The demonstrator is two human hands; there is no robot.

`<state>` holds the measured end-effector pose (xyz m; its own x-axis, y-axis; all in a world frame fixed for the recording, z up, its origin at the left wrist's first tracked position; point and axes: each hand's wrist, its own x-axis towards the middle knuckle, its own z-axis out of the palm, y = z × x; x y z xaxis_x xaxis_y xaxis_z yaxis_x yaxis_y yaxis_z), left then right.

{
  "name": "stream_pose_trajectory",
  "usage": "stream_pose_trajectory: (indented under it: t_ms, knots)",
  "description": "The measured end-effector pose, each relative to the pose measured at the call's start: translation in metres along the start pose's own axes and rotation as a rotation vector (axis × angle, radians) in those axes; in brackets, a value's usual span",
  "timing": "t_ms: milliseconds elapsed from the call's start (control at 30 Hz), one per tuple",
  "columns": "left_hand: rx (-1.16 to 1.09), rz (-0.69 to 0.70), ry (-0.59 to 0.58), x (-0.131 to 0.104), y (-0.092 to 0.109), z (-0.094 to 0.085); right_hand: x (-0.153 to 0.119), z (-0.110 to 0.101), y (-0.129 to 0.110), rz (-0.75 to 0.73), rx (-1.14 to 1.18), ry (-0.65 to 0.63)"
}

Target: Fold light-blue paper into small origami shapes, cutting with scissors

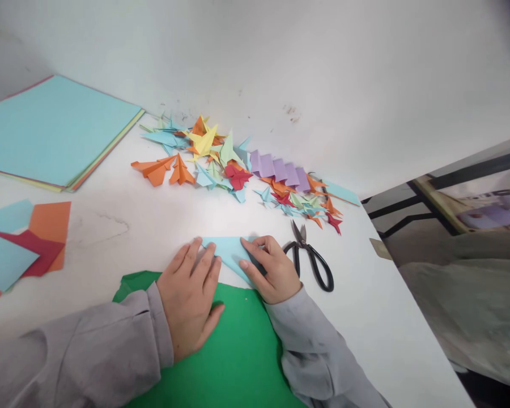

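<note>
A light blue folded paper [229, 249] lies on the white table between my hands, its visible part roughly triangular with a straight far edge. My left hand [191, 300] is laid flat with fingers outstretched, the fingertips on the paper's left side. At the right side, my right hand [274, 269] grips the paper between thumb and fingers and covers that end. A green sheet [229, 345] spreads under and in front of my hands. Just right of my right hand rest black-handled scissors [312, 255], blades slightly apart.
Folded paper pieces in several colours [204, 141] are heaped along the wall, with a pleated purple paper [279, 169] among them. Large coloured sheets [59, 133] are stacked at back left. Smaller cut papers [49, 224] lie at left. The table's right edge [425, 323] slopes toward me.
</note>
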<state>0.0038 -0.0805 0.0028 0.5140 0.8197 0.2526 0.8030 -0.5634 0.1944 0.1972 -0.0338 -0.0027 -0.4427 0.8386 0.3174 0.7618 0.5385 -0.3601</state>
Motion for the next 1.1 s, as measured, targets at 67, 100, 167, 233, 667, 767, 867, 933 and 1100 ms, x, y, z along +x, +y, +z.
stream_pose_trajectory:
  t_ms: [67,100,167,233,667,767,867,933,1100]
  knots:
    - [0.001,0.005,-0.005,0.000,-0.001,0.000,0.000,0.000,0.000,-0.004,0.000,0.002]
    - [0.000,0.010,-0.006,0.000,-0.001,-0.001,0.000,0.000,0.000,-0.006,0.001,0.004]
    - [-0.003,0.028,-0.006,0.001,-0.003,-0.002,0.000,0.001,0.000,-0.007,0.006,0.009]
    - [-0.008,0.048,-0.002,0.003,-0.007,-0.003,0.000,0.001,0.001,-0.003,0.010,0.011]
    - [-0.014,0.101,0.014,0.017,-0.020,-0.004,-0.001,0.002,0.001,0.008,0.030,0.005]
    - [-0.008,0.099,0.010,0.017,-0.020,-0.004,0.000,0.001,0.000,0.003,0.037,-0.004]
    - [-0.005,0.097,0.005,0.017,-0.020,-0.004,0.000,0.000,-0.001,-0.002,0.042,-0.012]
    - [-0.003,0.097,0.005,0.017,-0.020,-0.004,0.000,0.000,0.000,-0.003,0.045,-0.017]
    - [-0.001,0.100,-0.007,0.017,-0.020,-0.004,0.000,0.001,0.000,0.002,0.051,-0.019]
